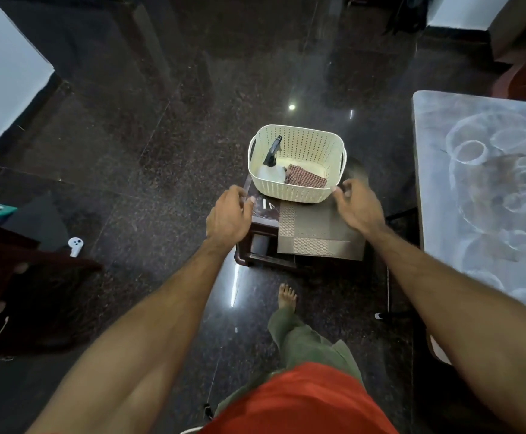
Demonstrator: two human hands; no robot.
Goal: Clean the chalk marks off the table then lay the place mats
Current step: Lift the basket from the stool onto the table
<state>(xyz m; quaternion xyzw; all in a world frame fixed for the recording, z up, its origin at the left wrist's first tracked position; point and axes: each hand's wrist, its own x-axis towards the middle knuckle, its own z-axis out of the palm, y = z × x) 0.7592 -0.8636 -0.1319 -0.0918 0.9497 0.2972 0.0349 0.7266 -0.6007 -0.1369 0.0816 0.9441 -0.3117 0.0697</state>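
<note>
My left hand (228, 219) and right hand (357, 205) hover loosely spread, holding nothing, flanking the basket (297, 164).

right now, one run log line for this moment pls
stage: reaching for basket | left hand: open | right hand: open | basket: spray bottle, checked cloth | place mats: on stool | table: chalk marks uncleaned

- Table (487, 189) cut off by right edge.
- Place mats (314, 233) partly hidden under basket (297, 189).
- Spray bottle (271, 170) partly hidden behind basket wall.
</note>
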